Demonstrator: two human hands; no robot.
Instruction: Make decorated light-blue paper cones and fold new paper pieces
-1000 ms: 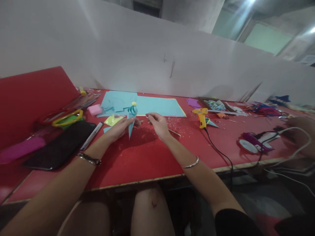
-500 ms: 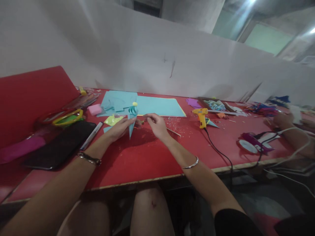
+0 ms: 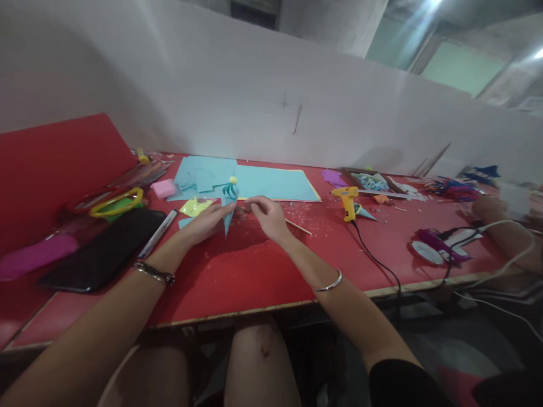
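Note:
My left hand is closed around a light blue paper cone, its tip pointing down. Curled blue strips and a small yellow ball top the cone. Just to the right, my right hand has its fingers bent together; whatever they hold, if anything, is too small to make out. A thin wooden stick lies on the red table beyond that hand. Light blue paper sheets are spread behind both hands, and a bright yellow crumpled piece sits by my left fingers.
A yellow glue gun stands at the right, its black cord running off the table edge. Another blue cone lies behind it. A black phone-like slab and a marker lie left. A co-worker's arm is far right.
The cone has shifted very slightly and stays in my left hand. My right fingers have moved a little to the left, toward the cone.

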